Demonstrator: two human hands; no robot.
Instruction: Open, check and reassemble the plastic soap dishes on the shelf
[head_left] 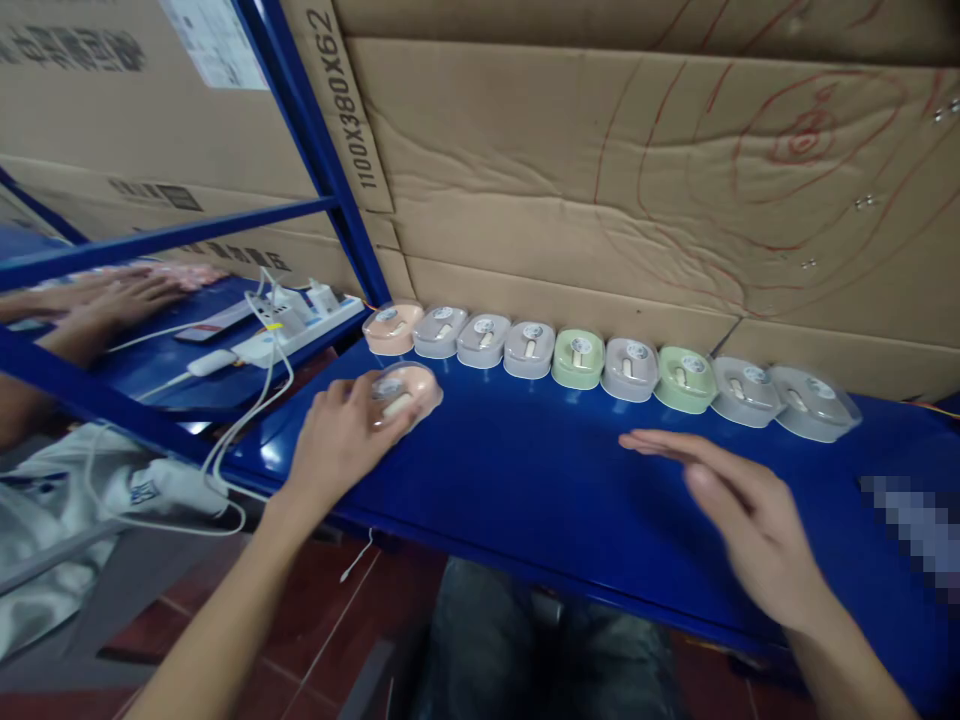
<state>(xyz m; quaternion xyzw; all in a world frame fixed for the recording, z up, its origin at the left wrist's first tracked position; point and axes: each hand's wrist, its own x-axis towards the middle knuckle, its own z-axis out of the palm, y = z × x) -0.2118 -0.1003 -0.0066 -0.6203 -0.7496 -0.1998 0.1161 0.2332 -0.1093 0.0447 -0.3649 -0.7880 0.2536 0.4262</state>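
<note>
My left hand (341,425) is closed round a small peach plastic case (424,388) with a clear lid, at the left part of the blue table (517,470). My fingers cover part of this case. Over the table on the right hovers my right hand (750,510), empty, its fingers stretched out and the thumb a little apart. Behind both hands, a row of several similar cases stands along the cardboard: a peach case (390,332) at the left end, a green case (579,360), another green case (684,382), and a grey case (821,410) at the right end.
A cardboard wall (525,180) closes off the back. On the left, beyond a blue metal frame (172,228), lie a white power strip (304,330) and cables, with another person's hands (124,300) nearby. A blurred patch (911,525) covers something at the right.
</note>
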